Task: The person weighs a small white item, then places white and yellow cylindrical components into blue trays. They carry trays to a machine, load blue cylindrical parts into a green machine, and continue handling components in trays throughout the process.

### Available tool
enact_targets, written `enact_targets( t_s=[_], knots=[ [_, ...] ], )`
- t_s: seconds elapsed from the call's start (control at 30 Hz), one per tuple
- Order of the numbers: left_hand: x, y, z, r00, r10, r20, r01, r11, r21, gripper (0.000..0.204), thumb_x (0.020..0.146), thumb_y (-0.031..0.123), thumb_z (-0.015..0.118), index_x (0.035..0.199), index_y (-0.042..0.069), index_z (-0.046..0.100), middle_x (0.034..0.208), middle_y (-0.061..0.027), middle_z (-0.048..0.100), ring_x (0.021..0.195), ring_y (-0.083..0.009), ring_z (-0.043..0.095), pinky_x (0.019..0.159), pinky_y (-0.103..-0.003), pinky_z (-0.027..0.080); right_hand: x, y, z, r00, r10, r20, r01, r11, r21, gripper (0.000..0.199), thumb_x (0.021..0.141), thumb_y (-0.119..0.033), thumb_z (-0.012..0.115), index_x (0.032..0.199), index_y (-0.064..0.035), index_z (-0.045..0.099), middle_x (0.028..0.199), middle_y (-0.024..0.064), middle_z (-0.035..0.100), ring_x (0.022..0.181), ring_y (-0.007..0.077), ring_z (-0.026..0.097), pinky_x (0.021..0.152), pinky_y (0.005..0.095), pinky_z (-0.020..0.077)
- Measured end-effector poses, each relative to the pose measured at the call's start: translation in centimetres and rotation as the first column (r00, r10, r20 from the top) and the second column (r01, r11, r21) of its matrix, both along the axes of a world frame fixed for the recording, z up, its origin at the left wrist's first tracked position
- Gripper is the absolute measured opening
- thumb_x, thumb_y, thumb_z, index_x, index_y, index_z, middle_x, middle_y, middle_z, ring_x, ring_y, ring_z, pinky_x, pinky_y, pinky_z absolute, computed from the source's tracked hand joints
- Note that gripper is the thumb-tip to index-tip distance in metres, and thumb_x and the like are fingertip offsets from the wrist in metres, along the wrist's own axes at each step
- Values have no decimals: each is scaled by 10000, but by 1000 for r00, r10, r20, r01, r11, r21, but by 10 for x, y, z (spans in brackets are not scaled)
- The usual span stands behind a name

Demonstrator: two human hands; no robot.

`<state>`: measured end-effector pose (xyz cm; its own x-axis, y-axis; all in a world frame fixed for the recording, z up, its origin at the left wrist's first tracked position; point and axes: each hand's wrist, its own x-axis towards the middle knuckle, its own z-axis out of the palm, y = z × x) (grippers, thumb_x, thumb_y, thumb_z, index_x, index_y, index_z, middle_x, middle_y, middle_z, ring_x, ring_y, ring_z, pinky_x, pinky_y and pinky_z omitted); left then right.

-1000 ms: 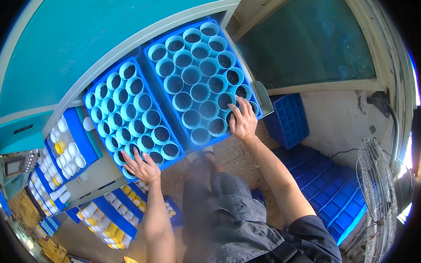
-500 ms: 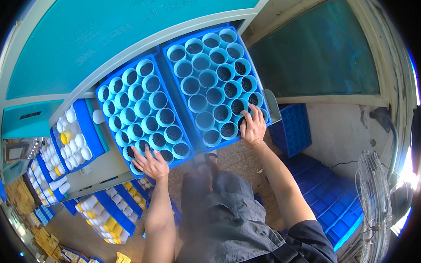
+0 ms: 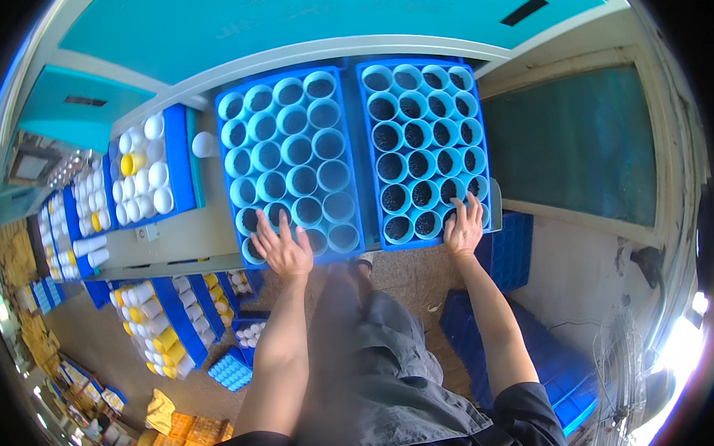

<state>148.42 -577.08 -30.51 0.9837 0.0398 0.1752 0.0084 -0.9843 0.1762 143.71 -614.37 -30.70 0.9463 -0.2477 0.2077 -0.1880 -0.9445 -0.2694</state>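
A teal machine housing (image 3: 246, 22) fills the top of the view, with a pale grey work surface (image 3: 176, 232) running along its lower edge toward nine o'clock. At two o'clock a dark green panel (image 3: 580, 144) sits in a worn pale frame. Below lies a brownish concrete floor (image 3: 418, 276). Stacked blue crates (image 3: 549, 363) rest at four o'clock, beside a wire-guarded fan (image 3: 631, 366). Bright daylight (image 3: 687, 345) glares from the right edge.
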Motion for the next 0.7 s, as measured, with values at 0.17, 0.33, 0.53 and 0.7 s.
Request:
enact_targets(
  t_s=[0.17,0.33,0.53,0.7],
  knots=[
    [2,1,6,1000,-8,11,8,1000,-17,471,922,319,603,1324,73,605,1576,-252,316,1379,-407,406,1157,-600,248,-1,0,-3,1000,10,-27,-10,1000,-14,419,803,-82,574,1221,-115,589,1389,215,488,1298,460,458,1089,525,409],
    [2,2,9,999,25,-25,-26,998,-58,477,914,305,623,1327,66,604,1577,-254,315,1401,-410,393,1162,-596,247,-2,-1,-5,998,32,-55,-34,999,-34,414,814,-84,566,1227,-110,587,1388,226,482,1298,466,454,1080,527,411],
    [0,1,5,999,29,-26,-30,999,-41,517,913,318,624,1373,91,561,1592,-231,310,1439,-394,362,1180,-587,218,-2,-4,-6,997,42,-60,-44,998,-43,420,811,-92,555,1230,-107,587,1384,235,482,1293,468,457,1085,525,408],
    [1,-1,4,999,25,-22,-26,999,-19,483,981,364,476,1372,93,562,1599,-224,304,1447,-398,345,1167,-624,205,-1,-5,-3,999,42,-25,-43,998,-45,425,805,-98,553,1227,-109,605,1370,225,497,1271,454,481,1073,515,422]
  ],
)
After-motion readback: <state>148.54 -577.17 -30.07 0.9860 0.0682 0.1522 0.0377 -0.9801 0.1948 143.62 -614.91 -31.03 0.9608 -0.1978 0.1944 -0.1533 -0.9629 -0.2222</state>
